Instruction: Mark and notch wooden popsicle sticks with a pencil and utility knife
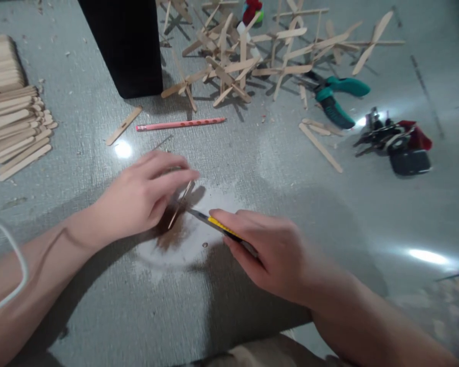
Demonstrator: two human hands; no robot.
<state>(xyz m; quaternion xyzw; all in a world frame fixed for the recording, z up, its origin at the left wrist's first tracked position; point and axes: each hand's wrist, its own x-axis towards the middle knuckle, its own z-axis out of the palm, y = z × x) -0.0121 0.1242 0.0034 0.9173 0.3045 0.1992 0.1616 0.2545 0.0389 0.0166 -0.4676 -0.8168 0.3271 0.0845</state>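
Note:
My right hand [268, 244] is closed around a yellow and black utility knife [225, 227], its blade pointing left. The blade tip meets or nearly meets a thin wooden craft stick [178, 206], which stands on its narrow edge. My left hand [145, 191] is curled over the far end of that stick, fingers bent and holding it against the surface; some fingertips are hidden. Under both lies a pale, scuffed patch [210, 255] with a brown stain. A pink pencil [181, 124] rests just beyond my left hand.
Stacked craft sticks [15, 127] lie at left, near a black box-like object [126, 46]. Crossed stick assemblies [229, 71] spread across the back. Teal-handled pliers [334, 102], loose sticks [321, 148] and a bunch of keys [390, 135] are at right. A white cable [17, 250] crosses my left forearm.

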